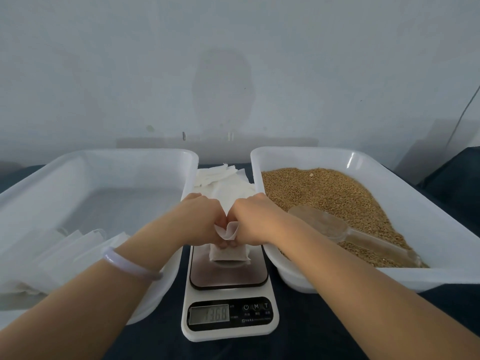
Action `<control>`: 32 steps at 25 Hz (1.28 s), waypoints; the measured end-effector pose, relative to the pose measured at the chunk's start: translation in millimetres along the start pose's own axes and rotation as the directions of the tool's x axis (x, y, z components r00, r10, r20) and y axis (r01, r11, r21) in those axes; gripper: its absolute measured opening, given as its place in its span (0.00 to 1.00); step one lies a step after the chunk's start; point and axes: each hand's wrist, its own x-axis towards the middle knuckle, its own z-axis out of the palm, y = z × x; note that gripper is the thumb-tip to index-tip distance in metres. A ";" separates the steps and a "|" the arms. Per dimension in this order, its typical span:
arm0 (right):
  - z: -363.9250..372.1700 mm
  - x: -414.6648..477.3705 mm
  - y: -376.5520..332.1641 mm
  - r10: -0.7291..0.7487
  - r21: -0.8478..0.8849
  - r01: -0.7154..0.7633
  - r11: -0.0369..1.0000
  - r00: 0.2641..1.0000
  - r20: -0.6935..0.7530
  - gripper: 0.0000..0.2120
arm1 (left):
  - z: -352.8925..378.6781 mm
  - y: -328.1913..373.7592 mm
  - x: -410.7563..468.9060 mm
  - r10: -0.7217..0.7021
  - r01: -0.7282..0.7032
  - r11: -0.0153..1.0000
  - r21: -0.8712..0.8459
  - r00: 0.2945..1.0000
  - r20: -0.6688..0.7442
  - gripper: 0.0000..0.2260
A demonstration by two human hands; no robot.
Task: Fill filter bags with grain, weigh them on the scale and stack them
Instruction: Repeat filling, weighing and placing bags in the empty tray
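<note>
**Bag on the scale, both hands at its mouth**

The filter bag (pixel 230 253) stands on the far half of the scale (pixel 228 280), which sits in the gap between the two trays. Its grain-filled bottom rests on the plate with its long side running left to right. Its loose top rises straight up into the hands.

The left hand (pixel 200 216) and the right hand (pixel 255 219) meet knuckle to knuckle directly above the bag. Each has its fingers curled in, pinching one side of the crumpled bag mouth, so the bag lies straight below them, no nearer one than the other.

The display (pixel 209 314) is lit, but I can't read the digits with any certainty.

What comes next seems to turn on the left side. The stacked bags (pixel 70 245) lie in the near end of the left tray (pixel 104 153), left of the scale and nearer than the hands. The left hand is therefore the closer one for carrying this bag across.

The grain (pixel 324 188) and the scoop (pixel 324 227) sit in the right tray (pixel 363 275), just beside the right wrist. Spare empty bags (pixel 220 178) lie at the far end, between the trays.
</note>
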 end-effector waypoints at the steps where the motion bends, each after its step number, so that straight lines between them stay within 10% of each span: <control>1: 1.5 0.4 0.1 -0.001 -0.005 0.001 1.000 1.000 -0.010 0.08 | -0.4 0.4 -0.4 0.000 0.000 1.000 0.002 1.000 -0.007 0.12; 16: 11.3 0.7 2.3 0.009 0.034 -0.007 0.999 0.998 -0.066 0.12 | -1.7 0.6 -8.1 -0.051 0.050 0.997 0.050 0.998 0.022 0.15; 19: 4.9 -4.5 4.9 0.029 0.157 -0.024 0.987 0.999 -0.031 0.05 | -2.8 3.4 -14.1 -0.070 0.065 0.992 -0.107 0.996 -0.047 0.16; 21: 1.0 -8.2 11.8 0.057 0.377 -0.056 0.924 0.998 0.011 0.16 | -7.2 -2.7 -15.0 -0.135 0.120 0.956 -0.268 0.990 -0.037 0.24; 24: 2.6 -10.5 19.1 0.064 0.657 -0.019 0.754 0.997 -0.044 0.28 | -7.2 -14.2 -17.0 -0.177 0.110 0.800 -0.590 0.983 -0.057 0.09; 32: 11.5 -4.1 20.9 0.088 0.667 0.000 0.745 0.991 -0.099 0.27 | -5.1 -13.1 -14.5 -0.227 0.147 0.811 -0.566 0.971 -0.073 0.09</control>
